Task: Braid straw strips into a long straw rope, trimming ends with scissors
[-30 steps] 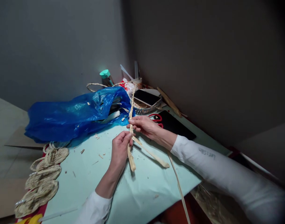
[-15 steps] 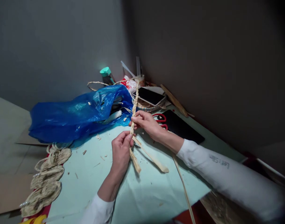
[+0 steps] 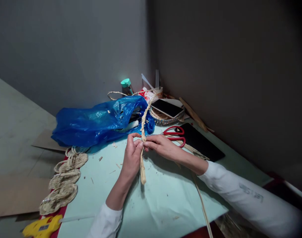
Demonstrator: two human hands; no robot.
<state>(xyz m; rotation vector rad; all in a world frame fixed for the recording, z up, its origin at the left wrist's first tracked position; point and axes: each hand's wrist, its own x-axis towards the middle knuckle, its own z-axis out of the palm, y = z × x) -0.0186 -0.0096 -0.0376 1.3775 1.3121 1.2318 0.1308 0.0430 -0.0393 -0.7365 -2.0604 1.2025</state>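
A pale plaited straw braid (image 3: 143, 123) runs from the back of the table down to my hands. My left hand (image 3: 133, 153) pinches its lower end from the left. From the right, my right hand (image 3: 163, 145) closes its fingers at the same spot, touching the braid. A loose flat strand (image 3: 143, 173) hangs below the fingers. Another strand seems to pass under my right hand toward the right; where it joins the braid is hidden. Red-handled scissors (image 3: 182, 142) lie just beyond my right hand, their blades partly covered.
Left of the braid lies a blue plastic bag (image 3: 91, 122). Coiled straw pieces (image 3: 64, 191) line the left table edge, near a yellow glue gun (image 3: 45, 226). A phone (image 3: 167, 108) rests on a round basket (image 3: 163, 120); a black tablet-like slab (image 3: 202, 142) lies right. Behind stands a green-capped bottle (image 3: 126, 84).
The view has shifted, so the table things sit farther right. My right hand has come down the braid to meet my left. One of two strands hanging below has swung to the right.
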